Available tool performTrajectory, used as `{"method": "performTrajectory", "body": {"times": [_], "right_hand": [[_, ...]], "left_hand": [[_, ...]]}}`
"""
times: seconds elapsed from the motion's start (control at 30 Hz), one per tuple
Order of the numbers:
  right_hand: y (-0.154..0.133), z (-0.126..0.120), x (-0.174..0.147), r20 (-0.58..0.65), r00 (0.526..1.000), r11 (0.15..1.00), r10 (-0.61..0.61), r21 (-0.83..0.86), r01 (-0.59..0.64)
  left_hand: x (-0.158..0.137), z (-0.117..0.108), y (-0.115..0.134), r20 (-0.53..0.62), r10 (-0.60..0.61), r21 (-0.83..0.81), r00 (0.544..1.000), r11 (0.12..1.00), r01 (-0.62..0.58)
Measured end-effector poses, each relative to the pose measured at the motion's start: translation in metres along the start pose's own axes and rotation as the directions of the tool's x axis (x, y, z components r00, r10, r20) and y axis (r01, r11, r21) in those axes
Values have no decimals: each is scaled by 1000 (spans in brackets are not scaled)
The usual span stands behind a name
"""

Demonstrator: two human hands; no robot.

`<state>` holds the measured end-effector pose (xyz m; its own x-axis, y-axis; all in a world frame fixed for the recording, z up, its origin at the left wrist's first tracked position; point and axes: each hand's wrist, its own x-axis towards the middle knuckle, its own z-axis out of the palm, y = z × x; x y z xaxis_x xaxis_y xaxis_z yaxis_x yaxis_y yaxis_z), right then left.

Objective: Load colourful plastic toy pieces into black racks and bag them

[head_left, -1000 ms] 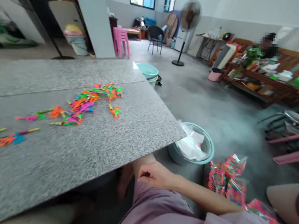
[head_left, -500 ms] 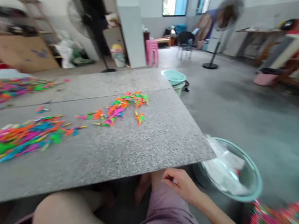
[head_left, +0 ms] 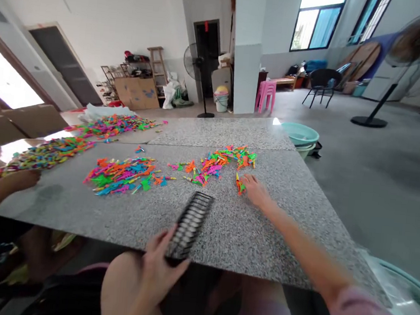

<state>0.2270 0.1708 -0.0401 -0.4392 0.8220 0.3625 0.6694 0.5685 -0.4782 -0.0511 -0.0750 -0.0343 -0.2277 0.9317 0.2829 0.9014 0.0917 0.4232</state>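
Observation:
My left hand point(head_left: 160, 264) grips the near end of a black rack point(head_left: 192, 220) with a row of slots, its fingers along one side and the thumb at the near end. The rack lies tilted at the table's front edge. My right hand point(head_left: 256, 191) reaches over the table, with its fingertips at a small green, orange and yellow plastic toy point(head_left: 240, 185) shaped like a pistol. Blur hides whether the fingers have closed on it. Just beyond lies a loose pile of similar bright toys point(head_left: 219, 163). Another heap of them point(head_left: 122, 174) is farther left.
More coloured pieces point(head_left: 112, 128) spread over the far left of the speckled stone table point(head_left: 262, 232). Another person's arm point(head_left: 10, 185) rests at the left edge. A green tub point(head_left: 299, 132) stands past the far right corner, and another tub point(head_left: 406, 278) stands at the near right.
My view has turned left. My right hand has risen from my lap to the lone toy on the table. My left hand and the black rack have come into view.

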Motion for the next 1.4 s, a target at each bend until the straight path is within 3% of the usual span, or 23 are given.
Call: {"method": "performTrajectory", "body": {"times": [0.13, 0.2, 0.33, 0.47, 0.57, 0.63, 0.7, 0.73, 0.77, 0.87, 1.03, 1.27, 1.4], "right_hand": [[-3, 0, 59, 143, 986, 997, -82, 5, 82], [1, -5, 69, 216, 969, 993, -122, 19, 121], [30, -19, 61, 177, 977, 992, -116, 75, 104], [53, -19, 22, 82, 996, 997, 24, 73, -30], [28, 5, -22, 54, 981, 943, 184, 271, -192], [-9, 25, -47, 168, 950, 793, 263, 523, -312], [-53, 41, -61, 314, 917, 618, 246, 678, -397], [-74, 47, -64, 349, 913, 593, 213, 696, -405], [-92, 53, -63, 357, 914, 611, 191, 686, -395], [-131, 69, -54, 336, 922, 776, 193, 523, -353], [-150, 87, -49, 320, 926, 958, 201, 131, -253], [-168, 96, -62, 188, 971, 975, 148, -192, -111], [-170, 85, -67, 253, 954, 984, 158, -116, -132]], "left_hand": [[33, 41, 23, 291, 169, 29, 942, 982, -185], [44, 52, 22, 339, 215, 34, 916, 970, -240], [42, 67, 8, 212, 293, 121, 932, 939, -323], [25, 94, 20, 77, 369, 112, 926, 920, -376], [12, 108, 46, 50, 347, 87, 937, 933, -350], [8, 110, 61, 92, 331, 65, 939, 939, -338], [7, 109, 69, 161, 339, 26, 927, 937, -347], [6, 108, 71, 190, 343, 7, 920, 936, -351], [5, 108, 72, 209, 346, -8, 915, 936, -352], [0, 111, 74, 228, 346, -29, 910, 937, -349], [-9, 125, 75, 205, 392, -73, 897, 920, -386], [-13, 132, 71, 144, 331, -91, 932, 943, -321], [-9, 121, 71, 109, 378, -103, 919, 924, -368]]}}
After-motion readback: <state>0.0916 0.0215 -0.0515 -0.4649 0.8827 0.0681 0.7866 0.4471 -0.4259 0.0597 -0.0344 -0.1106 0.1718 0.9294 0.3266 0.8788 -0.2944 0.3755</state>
